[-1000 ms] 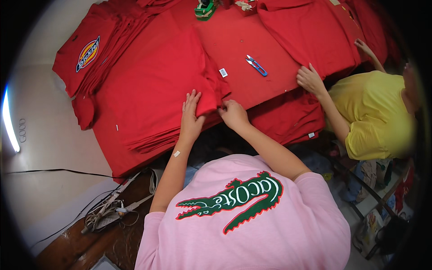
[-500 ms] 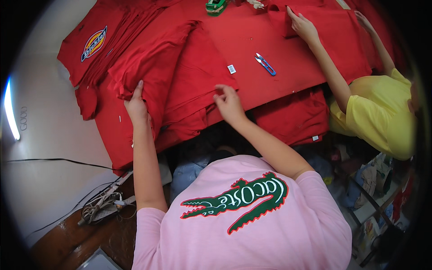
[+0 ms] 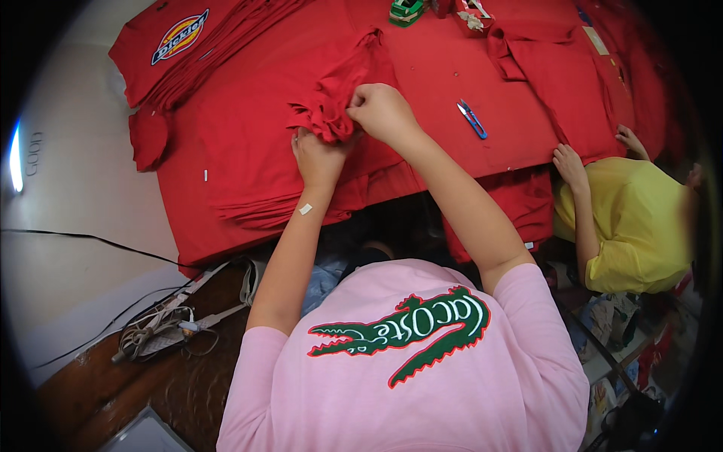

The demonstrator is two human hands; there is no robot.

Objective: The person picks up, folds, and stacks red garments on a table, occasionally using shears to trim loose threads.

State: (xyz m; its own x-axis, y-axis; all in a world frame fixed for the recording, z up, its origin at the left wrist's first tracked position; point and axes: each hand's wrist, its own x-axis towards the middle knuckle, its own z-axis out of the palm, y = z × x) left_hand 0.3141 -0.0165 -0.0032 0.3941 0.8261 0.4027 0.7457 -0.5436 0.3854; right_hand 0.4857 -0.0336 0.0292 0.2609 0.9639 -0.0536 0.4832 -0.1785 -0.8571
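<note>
A red shirt (image 3: 360,64) is gathered into a ruffled bunch over the table. My left hand (image 3: 320,157) holds the bunch from below, its fingers partly hidden by cloth. My right hand (image 3: 382,113) pinches the right side of the same bunch, fingertips closed on the fabric. Under both hands lies a stack of red shirts (image 3: 256,154), its layered edges showing at the front. A small white sticker (image 3: 305,209) is on my left forearm.
Blue-handled thread snips (image 3: 472,119) lie to the right on the red-covered table (image 3: 429,90). A green tape dispenser (image 3: 407,10) stands at the back. Printed red shirts (image 3: 162,64) lie far left. A yellow-sleeved co-worker (image 3: 629,218) sits right, beside another red garment (image 3: 561,83).
My left hand has moved right and my right hand up and inward, bringing both onto one shirt, now bunched. The co-worker's hands have come down to the table's near edge.
</note>
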